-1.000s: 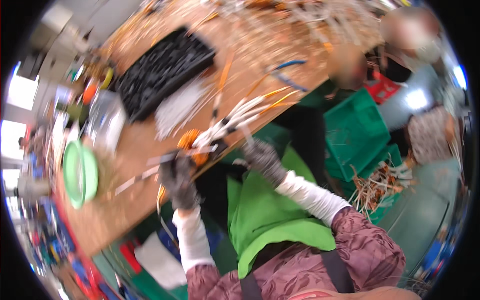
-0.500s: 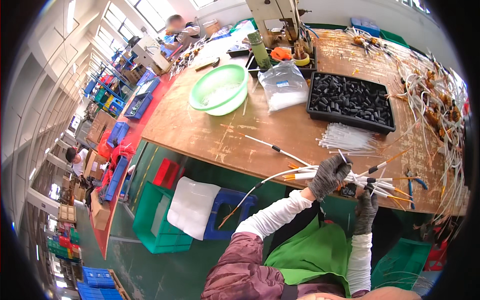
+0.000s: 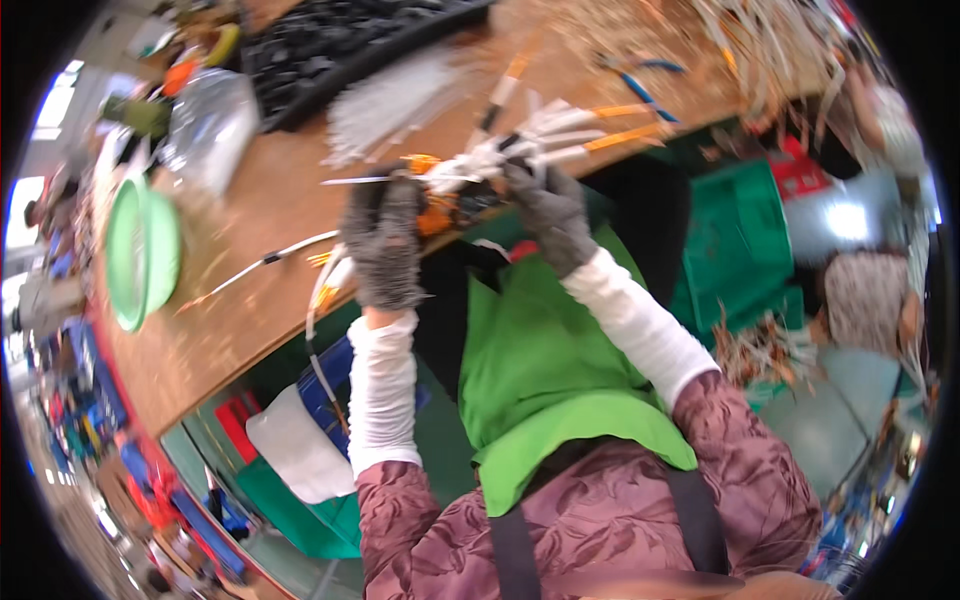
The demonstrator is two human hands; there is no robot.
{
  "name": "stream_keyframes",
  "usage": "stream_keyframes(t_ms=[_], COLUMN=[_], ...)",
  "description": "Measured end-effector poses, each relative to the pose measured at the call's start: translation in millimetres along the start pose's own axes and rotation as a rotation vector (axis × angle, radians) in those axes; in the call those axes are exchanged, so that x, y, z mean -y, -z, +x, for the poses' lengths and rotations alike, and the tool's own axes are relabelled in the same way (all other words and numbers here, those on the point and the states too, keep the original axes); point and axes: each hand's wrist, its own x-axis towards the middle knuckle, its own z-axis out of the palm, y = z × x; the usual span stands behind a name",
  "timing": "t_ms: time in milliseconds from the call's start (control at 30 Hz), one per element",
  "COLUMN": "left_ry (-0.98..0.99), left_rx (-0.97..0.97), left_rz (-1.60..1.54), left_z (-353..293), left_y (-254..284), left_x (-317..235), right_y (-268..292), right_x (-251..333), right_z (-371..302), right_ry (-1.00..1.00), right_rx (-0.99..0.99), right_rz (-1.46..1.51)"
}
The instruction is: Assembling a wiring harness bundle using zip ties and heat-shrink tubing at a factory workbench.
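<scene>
Both my hands wear grey knit gloves over white sleeves. A bundle of white-sleeved wires (image 3: 560, 130) with orange and black ends lies across the table's near edge. My left hand (image 3: 385, 245) is closed at the bundle's left side, and a thin white cable tie (image 3: 345, 181) juts out at its fingertips. Beside those fingers, a copper-orange coil (image 3: 436, 215) shows partly. My right hand (image 3: 555, 215) is closed on the bundle's near side, its fingertips partly hidden among the wires. A loose white wire (image 3: 300, 244) with a black sleeve extends left past my left hand.
A black tray (image 3: 380, 62) of black sleeves and a pile of white cable ties (image 3: 385, 110) lie beyond my hands. Blue-handled pliers (image 3: 648, 95) lie right. A plastic bag (image 3: 210, 120) and green bowl (image 3: 160, 250) stand left; a green crate (image 3: 740, 230) is below right.
The view has swung right and down, so the table appears tilted and more of my lap shows. Both hands remain at the wire bundle, with the coil now showing between them.
</scene>
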Motion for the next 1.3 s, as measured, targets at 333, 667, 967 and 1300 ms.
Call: stream_keyframes(t_ms=[333,667,967,1300], left_ry=[-0.009,-0.075,-0.152,0.011], left_rx=[0.069,0.354,0.392,0.601], left_rz=[-0.013,0.208,0.302,0.214], left_z=[1.5,24.7,22.0,-3.8], left_y=[-24.6,-37.3,-37.7,-28.1], left_x=[21.2,26.3,16.3,-6.7], right_y=[30.1,35.7,28.5,33.3], right_x=[15.0,5.6,13.9,17.5], right_z=[-8.5,3.3,-5.1,-13.3], right_ry=[-0.078,-0.242,-0.173,-0.421], right_rx=[0.184,0.28,0.296,0.293], right_rz=[0.119,-0.002,-0.194,0.149])
